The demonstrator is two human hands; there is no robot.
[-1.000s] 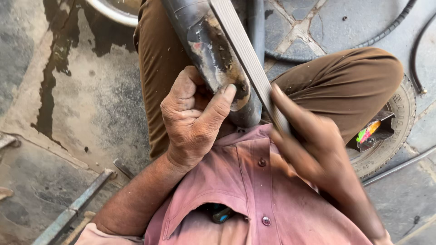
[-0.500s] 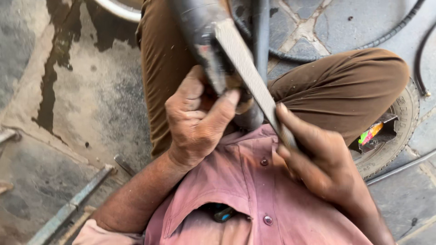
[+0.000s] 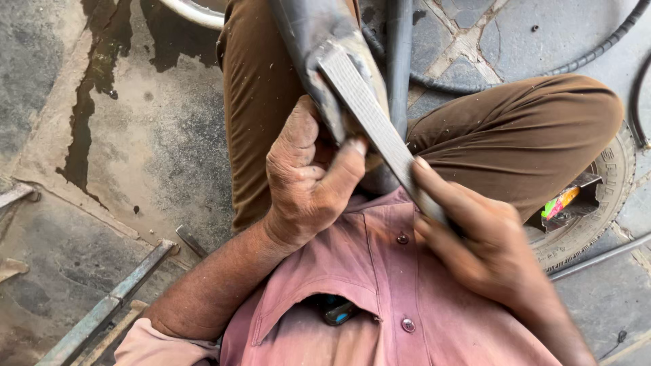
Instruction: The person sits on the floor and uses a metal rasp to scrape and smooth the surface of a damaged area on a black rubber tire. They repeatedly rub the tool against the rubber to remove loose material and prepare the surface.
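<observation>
A dark, worn metal tube [image 3: 308,34] slants down from the top toward my lap. My left hand [image 3: 308,179] is wrapped around its lower end, thumb pressed against it. A long flat grey file [image 3: 366,108] lies across the tube's scraped end. My right hand [image 3: 475,240] grips the near end of the file, forefinger stretched along the blade. I sit with bent knees in brown trousers [image 3: 529,135] and a pink shirt [image 3: 366,298].
Wet-stained concrete floor [image 3: 102,122] lies to the left, with metal bars [image 3: 102,308] at the lower left. A small tyre [image 3: 603,203] and a colourful packet [image 3: 559,203] sit by my right knee. Dark hoses [image 3: 590,51] run across the top right.
The file has slid back toward my body along the tube's end, my right hand pulling it down and to the right. My left hand keeps its hold on the tube.
</observation>
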